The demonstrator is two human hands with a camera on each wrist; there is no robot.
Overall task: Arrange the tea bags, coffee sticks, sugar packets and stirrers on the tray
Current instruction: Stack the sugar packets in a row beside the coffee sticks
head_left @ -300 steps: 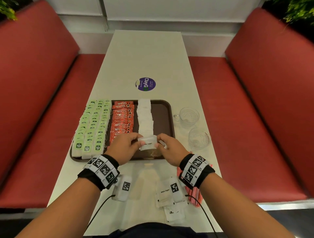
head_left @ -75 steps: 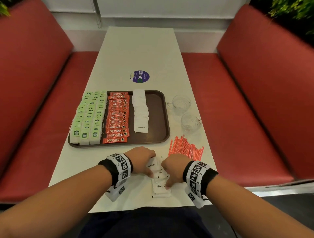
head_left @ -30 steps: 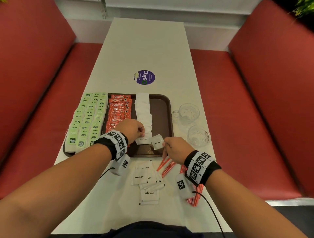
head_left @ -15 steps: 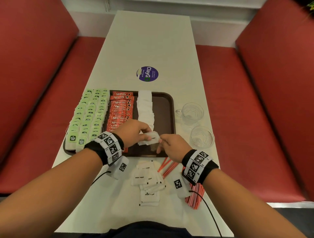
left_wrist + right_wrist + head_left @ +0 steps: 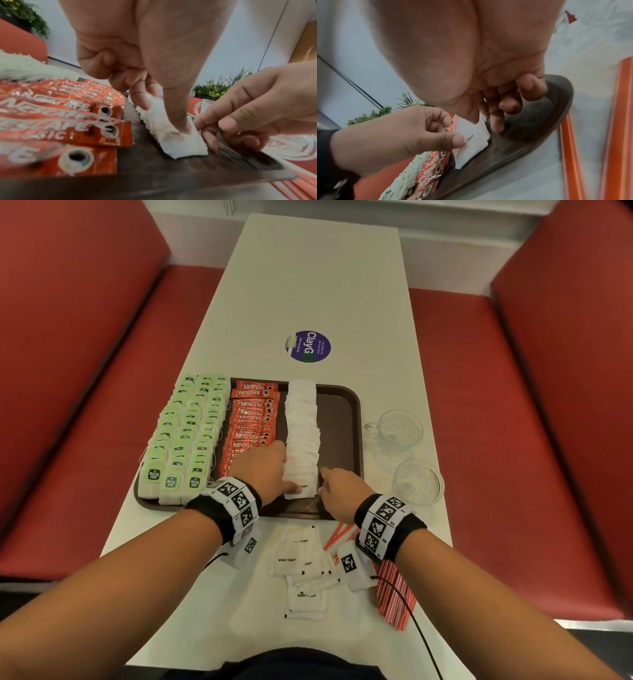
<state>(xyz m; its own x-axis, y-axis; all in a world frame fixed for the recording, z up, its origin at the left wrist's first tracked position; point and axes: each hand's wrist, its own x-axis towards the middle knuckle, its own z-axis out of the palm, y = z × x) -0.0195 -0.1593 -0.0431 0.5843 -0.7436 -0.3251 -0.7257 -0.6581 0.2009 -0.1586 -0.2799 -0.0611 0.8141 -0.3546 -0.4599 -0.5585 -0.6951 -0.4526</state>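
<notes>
A brown tray (image 5: 339, 422) carries green tea bags (image 5: 188, 433) at its left, red coffee sticks (image 5: 253, 419) in the middle and a row of white sugar packets (image 5: 301, 426). The nearest sugar packet (image 5: 303, 489) lies flat at the row's near end. My left hand (image 5: 286, 477) pinches its left side, thumb pressed on top (image 5: 181, 127). My right hand (image 5: 323, 484) sits just right of it, its fingertips (image 5: 199, 124) touching the packet's right edge over the tray floor. Loose sugar packets (image 5: 301, 566) and red stirrers (image 5: 394, 594) lie on the table in front of the tray.
Two glass cups (image 5: 397, 429) (image 5: 418, 481) stand right of the tray near the table edge. A purple sticker (image 5: 308, 346) marks the table beyond the tray. Red bench seats flank the table. The tray's right strip is bare.
Half a second ago both hands held the sugar packet just above the row's near end. Now it lies flat on the row, and the right hand's grip has eased to a touch.
</notes>
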